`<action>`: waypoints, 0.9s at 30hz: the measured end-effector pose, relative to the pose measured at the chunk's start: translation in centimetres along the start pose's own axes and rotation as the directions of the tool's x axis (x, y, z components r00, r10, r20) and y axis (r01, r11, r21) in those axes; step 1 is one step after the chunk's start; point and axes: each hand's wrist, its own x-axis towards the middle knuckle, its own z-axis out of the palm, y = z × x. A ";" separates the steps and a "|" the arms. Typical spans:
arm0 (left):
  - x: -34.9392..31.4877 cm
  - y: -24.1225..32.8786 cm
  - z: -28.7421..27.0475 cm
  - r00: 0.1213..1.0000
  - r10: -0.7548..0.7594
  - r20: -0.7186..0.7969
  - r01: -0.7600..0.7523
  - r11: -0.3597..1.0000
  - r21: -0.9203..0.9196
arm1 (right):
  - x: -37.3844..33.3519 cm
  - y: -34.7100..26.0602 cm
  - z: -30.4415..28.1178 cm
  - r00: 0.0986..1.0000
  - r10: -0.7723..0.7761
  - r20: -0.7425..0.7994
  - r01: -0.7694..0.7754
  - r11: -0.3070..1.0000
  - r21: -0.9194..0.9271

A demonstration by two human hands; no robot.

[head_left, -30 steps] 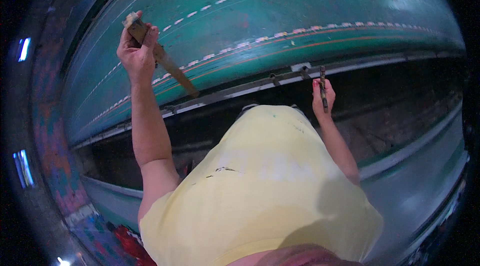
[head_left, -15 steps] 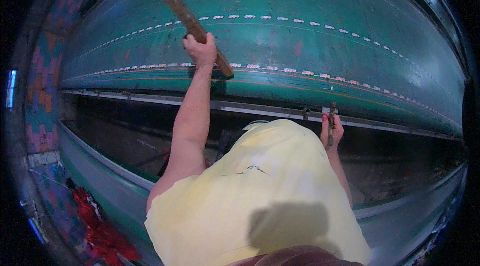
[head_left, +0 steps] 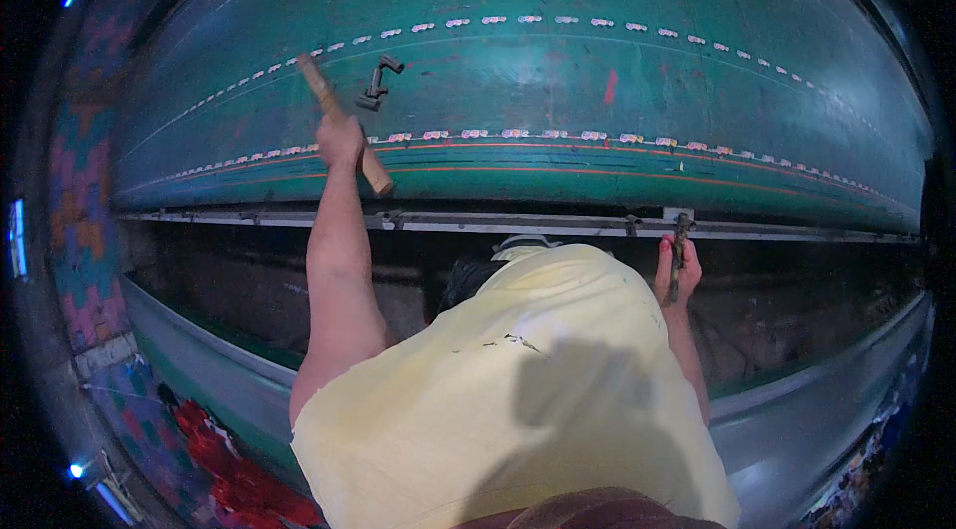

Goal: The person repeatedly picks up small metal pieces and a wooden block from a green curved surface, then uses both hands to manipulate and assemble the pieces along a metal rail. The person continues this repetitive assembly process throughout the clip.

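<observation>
My left hand (head_left: 341,138) is closed round a long, flat wooden bar (head_left: 321,86), held slantwise over the green printing table (head_left: 478,81). To the right of the bar, a dark metal fitting with a bent arm (head_left: 375,86) lies on the table. My right hand (head_left: 679,275) is closed on a short, worn metal clamp-like piece (head_left: 679,260), held upright between thumb and fingers by the table's front rail (head_left: 558,224). Its exact kind is unclear.
Rows of small printed vehicle pictures (head_left: 515,133) and orange lines run along the green surface. Behind me is a second long green table (head_left: 214,350). A red cloth heap (head_left: 239,474) lies at lower left, by a patchwork-coloured floor (head_left: 85,220).
My left hand has moved left and toward me with the wooden bar. The dark metal fitting now shows beside it. My right hand still holds the metal piece by the rail.
</observation>
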 end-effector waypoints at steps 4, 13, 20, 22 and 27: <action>-1.9 6.0 1.8 0.985 0.168 0.037 -0.168 0.986 0.009 | -0.7 -0.4 -1.4 0.995 0.094 0.028 -0.092 0.993 -0.079; -8.6 21.3 10.5 0.797 0.544 0.262 -0.524 0.839 -0.149 | -0.6 -0.8 -3.6 0.994 0.106 -0.009 -0.107 0.989 -0.097; -24.7 37.3 18.9 0.666 0.658 0.351 -0.623 0.750 -0.224 | -0.7 2.6 -9.6 0.972 0.236 -0.002 -0.236 0.971 -0.040; -29.3 41.2 21.6 0.663 0.680 0.314 -0.630 0.733 -0.256 | -0.4 4.7 -12.6 0.984 0.177 0.016 -0.177 0.984 -0.033; -40.9 52.5 26.3 0.552 0.723 0.415 -0.659 0.684 -0.313 | 0.6 8.6 -18.4 0.983 0.136 -0.122 -0.134 0.991 0.028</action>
